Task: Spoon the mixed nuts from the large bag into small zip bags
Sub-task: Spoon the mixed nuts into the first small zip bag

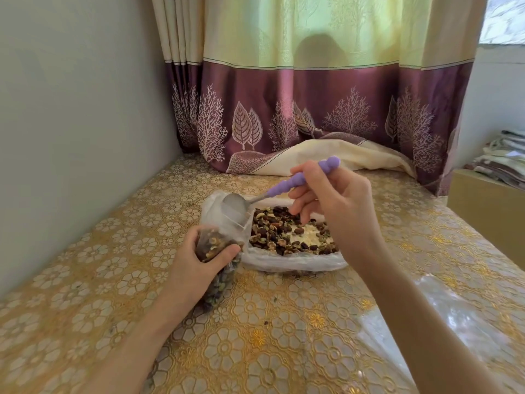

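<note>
My left hand (pixel 199 260) grips a small clear zip bag (pixel 218 237) that is mostly full of mixed nuts, holding it upright at the table's middle. In my right hand (pixel 335 206) is a spoon with a purple beaded handle (pixel 295 182). Its metal bowl (pixel 235 204) sits inside the small bag's open mouth and looks empty. Just right of the small bag lies the large clear bag (pixel 295 263), wide open, with mixed nuts (pixel 281 231) spread inside it.
The table has a gold floral cover (pixel 255 322). A grey wall runs along the left. A purple and cream curtain (pixel 312 109) hangs at the back, its hem lying on the table. Clear plastic (pixel 443 322) lies at the right front. Folded cloths (pixel 502 160) sit on a box at the right.
</note>
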{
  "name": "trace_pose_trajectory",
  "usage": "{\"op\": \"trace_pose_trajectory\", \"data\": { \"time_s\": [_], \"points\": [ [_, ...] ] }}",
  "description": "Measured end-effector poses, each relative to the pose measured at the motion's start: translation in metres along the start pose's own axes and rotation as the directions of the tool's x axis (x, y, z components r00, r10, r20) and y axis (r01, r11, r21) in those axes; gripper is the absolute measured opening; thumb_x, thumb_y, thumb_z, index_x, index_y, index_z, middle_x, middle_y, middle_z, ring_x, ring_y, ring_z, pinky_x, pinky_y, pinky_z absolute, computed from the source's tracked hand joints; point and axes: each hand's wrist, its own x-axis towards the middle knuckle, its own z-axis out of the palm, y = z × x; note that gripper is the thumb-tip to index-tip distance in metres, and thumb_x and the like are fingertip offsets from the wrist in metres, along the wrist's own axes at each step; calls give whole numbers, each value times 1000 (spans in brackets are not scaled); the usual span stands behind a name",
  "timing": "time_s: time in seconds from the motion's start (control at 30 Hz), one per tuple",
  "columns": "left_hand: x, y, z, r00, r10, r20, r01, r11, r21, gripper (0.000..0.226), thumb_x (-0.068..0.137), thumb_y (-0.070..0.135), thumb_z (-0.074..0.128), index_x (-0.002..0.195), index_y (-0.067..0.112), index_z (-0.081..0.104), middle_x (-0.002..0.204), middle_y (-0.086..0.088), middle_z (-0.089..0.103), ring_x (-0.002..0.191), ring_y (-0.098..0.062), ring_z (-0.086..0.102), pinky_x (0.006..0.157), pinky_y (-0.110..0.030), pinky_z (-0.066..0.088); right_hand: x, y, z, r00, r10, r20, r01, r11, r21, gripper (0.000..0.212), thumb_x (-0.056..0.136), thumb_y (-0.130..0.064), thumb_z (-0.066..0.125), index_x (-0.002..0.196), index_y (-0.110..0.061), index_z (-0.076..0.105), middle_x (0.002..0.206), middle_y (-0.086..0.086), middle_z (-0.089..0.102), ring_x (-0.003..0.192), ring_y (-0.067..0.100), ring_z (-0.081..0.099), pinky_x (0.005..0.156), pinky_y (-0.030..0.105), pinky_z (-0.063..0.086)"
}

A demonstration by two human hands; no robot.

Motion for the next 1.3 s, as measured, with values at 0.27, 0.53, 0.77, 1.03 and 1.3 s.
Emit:
{"op": "trace_pose_trajectory", "data": {
  "time_s": [0.27,0.53,0.77,1.03,1.3],
  "points": [
    [-1,5,0,997,-23,-68,16,996,-93,60,52,58,64,102,27,56,95,16,59,81,8,57,65,-14,41,11,13,-31,945,201,-258,-165,974,155,33,100,-20,44,74,-8,61,67,8,72,51,13,56,47,18,47],
    [0,3,-1,997,-31,-74,22,993,-120,40,61,52,64,96,32,57,96,12,60,87,1,57,66,-19,43,12,60,-67,820,261,-510,-374,918,-133,37,98,-22,47,64,-10,57,43,-4,60,39,4,55,43,16,46],
    [1,1,-1,997,-25,-74,16,992,-123,44,60,54,64,97,31,58,98,8,62,91,-6,59,71,-24,46,11,71,-71,809,284,-514,-445,868,-221,42,97,-21,44,59,-10,58,42,-2,60,40,7,56,47,20,49],
    [1,1,-1,996,-19,-83,10,994,-112,42,57,56,63,93,34,57,93,11,61,82,3,59,61,-15,44,7,72,-49,777,548,-310,-563,825,47,47,98,-12,42,56,-5,63,54,7,68,41,10,55,41,18,45],
    [1,1,-1,997,-30,-76,22,995,-102,40,57,58,63,91,38,56,92,13,60,75,13,58,53,-10,45,7,73,-49,696,640,-324,-614,765,193,30,94,-4,42,68,-1,57,50,7,67,40,9,59,42,16,48]
  ]
}}
